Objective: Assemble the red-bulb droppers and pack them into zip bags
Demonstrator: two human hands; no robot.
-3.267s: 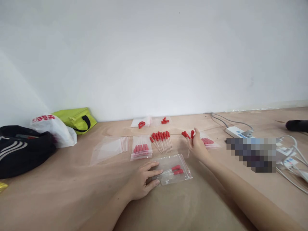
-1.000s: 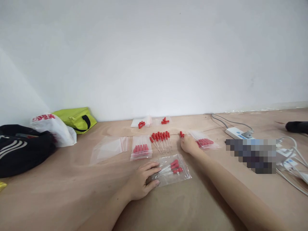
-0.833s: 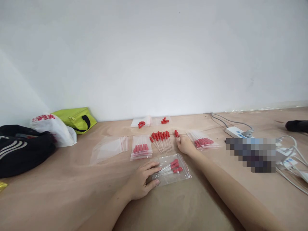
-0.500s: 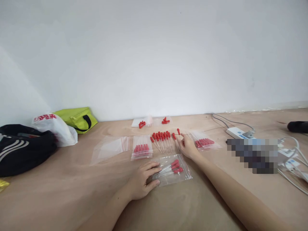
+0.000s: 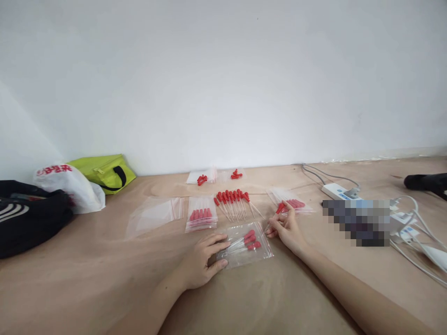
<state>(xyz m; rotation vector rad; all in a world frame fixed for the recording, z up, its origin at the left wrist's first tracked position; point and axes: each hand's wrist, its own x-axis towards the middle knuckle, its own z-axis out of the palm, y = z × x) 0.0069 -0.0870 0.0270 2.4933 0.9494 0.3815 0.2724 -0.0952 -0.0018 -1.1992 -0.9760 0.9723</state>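
A clear zip bag [image 5: 233, 257] lies in front of me, with 3 red-bulbed droppers [image 5: 250, 239] visible inside. My left hand [image 5: 205, 259] rests at its left end, fingers and thumb spread and touching the plastic. My right hand [image 5: 288, 230] pinches a dropper [image 5: 280, 208] beside the bag's right, red-lined edge. That dropper is tilted, bulb up, its glass tip low near the bag's edge. Just beyond the bag, several loose droppers [image 5: 231, 197] lie fanned out, bulbs away from me.
Filled bags of droppers lie left [image 5: 201, 215] and right [image 5: 296, 204] of the fan. Flat clear bags [image 5: 150, 215] lie farther left. Red bulbs [image 5: 201, 179] sit near the wall. Bags, including a lime bag [image 5: 104, 172], stand at left; a power strip [image 5: 337, 190] with cables is at right.
My right hand has moved right and toward me with the dropper, from beside the fan to the bag's right edge. My left hand stays on the bag. The view has shifted slightly.
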